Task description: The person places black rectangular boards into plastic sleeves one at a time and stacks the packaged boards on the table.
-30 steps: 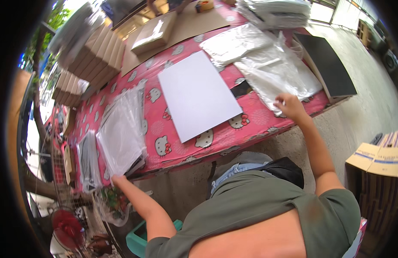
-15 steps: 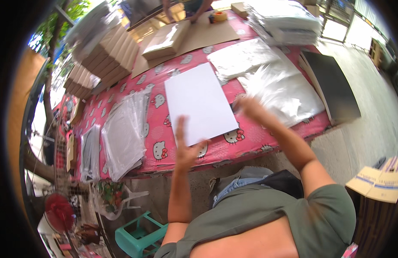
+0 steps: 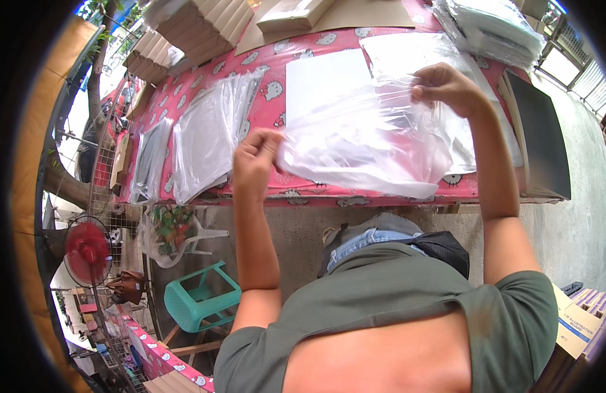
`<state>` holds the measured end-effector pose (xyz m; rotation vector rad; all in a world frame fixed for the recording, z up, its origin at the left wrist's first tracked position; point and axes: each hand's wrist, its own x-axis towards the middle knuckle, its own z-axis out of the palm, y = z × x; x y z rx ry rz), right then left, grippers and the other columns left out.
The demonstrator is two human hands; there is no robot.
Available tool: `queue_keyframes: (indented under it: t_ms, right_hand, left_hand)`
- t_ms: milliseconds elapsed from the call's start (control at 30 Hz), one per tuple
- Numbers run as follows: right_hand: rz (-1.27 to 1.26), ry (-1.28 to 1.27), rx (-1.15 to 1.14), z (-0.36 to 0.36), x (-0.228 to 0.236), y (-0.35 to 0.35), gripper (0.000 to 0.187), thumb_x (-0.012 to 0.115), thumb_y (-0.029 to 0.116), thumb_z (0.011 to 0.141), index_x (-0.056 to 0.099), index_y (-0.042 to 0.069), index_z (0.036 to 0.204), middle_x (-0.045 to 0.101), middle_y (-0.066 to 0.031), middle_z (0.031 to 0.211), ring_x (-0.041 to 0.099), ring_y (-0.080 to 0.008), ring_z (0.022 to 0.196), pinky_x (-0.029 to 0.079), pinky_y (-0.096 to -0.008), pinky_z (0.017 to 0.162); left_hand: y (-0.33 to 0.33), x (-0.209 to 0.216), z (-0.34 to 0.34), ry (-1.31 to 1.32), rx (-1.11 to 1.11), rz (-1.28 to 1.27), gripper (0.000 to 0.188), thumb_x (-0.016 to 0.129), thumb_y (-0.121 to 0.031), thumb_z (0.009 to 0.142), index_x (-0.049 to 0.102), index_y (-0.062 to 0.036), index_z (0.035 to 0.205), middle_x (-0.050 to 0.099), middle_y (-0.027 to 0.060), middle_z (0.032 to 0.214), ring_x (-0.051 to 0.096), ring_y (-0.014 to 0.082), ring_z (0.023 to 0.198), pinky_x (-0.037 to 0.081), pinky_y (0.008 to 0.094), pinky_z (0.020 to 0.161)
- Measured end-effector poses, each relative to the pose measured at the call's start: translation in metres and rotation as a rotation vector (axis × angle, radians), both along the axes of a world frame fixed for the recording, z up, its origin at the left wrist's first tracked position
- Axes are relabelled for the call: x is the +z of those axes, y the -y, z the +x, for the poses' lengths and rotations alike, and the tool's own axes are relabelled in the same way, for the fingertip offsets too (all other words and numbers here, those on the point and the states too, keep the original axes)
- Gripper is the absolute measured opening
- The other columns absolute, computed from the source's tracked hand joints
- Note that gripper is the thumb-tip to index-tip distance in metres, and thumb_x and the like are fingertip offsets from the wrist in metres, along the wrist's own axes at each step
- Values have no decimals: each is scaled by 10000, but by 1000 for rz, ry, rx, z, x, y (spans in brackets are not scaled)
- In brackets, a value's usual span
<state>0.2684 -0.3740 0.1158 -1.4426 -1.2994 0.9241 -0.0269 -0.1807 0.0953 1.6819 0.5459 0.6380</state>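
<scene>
So, our L hand (image 3: 256, 154) & R hand (image 3: 452, 88) are both clamped on one crinkly, see-thru plastic bag (image 3: 362, 147), stretched btwn them over the glossy pink worktop (image 3: 271, 116), partly hiding a flat, rect. white board (image 3: 326, 75).

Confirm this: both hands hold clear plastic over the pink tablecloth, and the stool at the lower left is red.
Not quite: the stool at the lower left is green, not red, as the head view shows. The rest stands: the left hand and right hand both hold clear plastic over the pink tablecloth.
</scene>
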Motion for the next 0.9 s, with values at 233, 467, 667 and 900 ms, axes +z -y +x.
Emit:
queue_keyframes:
  t_ms: [233, 467, 667, 900]
  right_hand:
    - [74, 230, 48, -107, 19, -30, 55, 567, 51, 761, 568, 26, 711, 531, 1, 549, 452, -38, 485, 375, -222, 438]
    - [103, 529, -165, -100, 16, 2, 98, 598, 101, 711, 601, 3, 701, 598, -119, 631, 585, -234, 572, 448, -294, 550]
    - [251, 676, -442, -113, 22, 12, 319, 660, 292, 696, 495, 33, 609, 527, -110, 550, 547, -285, 549, 411, -366, 510]
    - [488, 471, -444, -101, 17, 17, 89, 579, -71, 689, 568, -12, 754, 531, -126, 735, 564, -262, 643, 460, -315, 557]
  left_hand:
    - [43, 8, 39, 305, -285, 132, 965, 825, -224, 507, 289, -49, 1290, 367, 171, 1237, 304, 286, 1197, 250, 394, 990]
    - [57, -16, 24, -15, -124, -60, 154, 648, -11, 733, 606, 6, 880, 607, 22, 689, 562, 77, 627, 467, 204, 592]
    - [57, -26, 7, 34, -218, -80, 350, 676, -147, 743, 560, -37, 1054, 555, -13, 650, 469, 13, 560, 357, 157, 481]
    - [59, -45, 21, -126, -326, 334, 339, 690, -88, 710, 577, -56, 1027, 521, -19, 622, 378, 27, 516, 324, 183, 465]
